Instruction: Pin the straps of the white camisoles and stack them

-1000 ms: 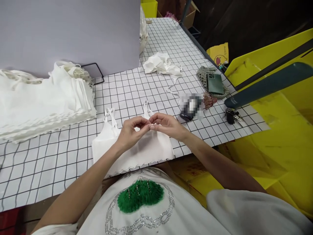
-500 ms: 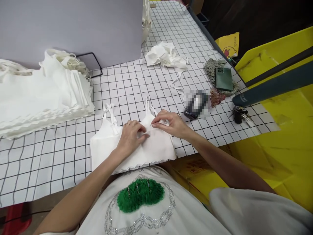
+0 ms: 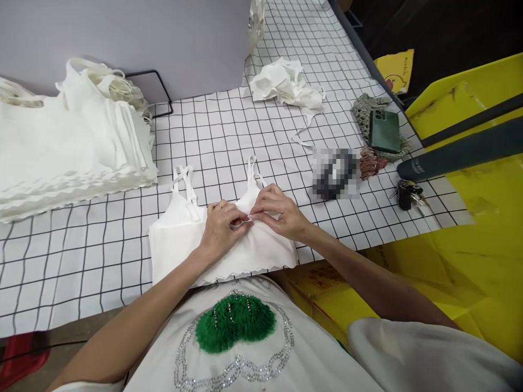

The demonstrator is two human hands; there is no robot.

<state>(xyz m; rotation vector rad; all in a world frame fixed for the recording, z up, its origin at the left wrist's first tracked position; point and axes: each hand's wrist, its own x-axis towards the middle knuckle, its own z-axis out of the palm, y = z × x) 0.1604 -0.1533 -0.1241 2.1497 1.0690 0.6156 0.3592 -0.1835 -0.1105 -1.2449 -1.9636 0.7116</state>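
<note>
A white bra top [image 3: 175, 247] with shoulder straps and a wavy lower hem lies at the table's front edge, close to my body. My left hand [image 3: 223, 226] rests over its middle, thumb and fingers pinching the fabric at the neckline. From the other side my right hand [image 3: 280, 212] pinches at the same spot, its fingertips meeting those of the left. A tiny white bit shows between them; whether it is a bow or part of the edge I cannot make out. The two pairs of straps stand up beyond my hands.
Stacked white bra tops [image 3: 73, 141] fill the left side, before a grey panel [image 3: 122, 43]. A crumpled white garment [image 3: 286, 81] lies at the back. To the right are a green phone [image 3: 384, 130], keys [image 3: 411, 196], a dark bottle [image 3: 461, 149] and yellow bins [image 3: 490, 218].
My right hand has moved slightly down and left from the right cup to the neckline's middle. My left fingers have closed there, and the fingertips of both hands now meet.
</note>
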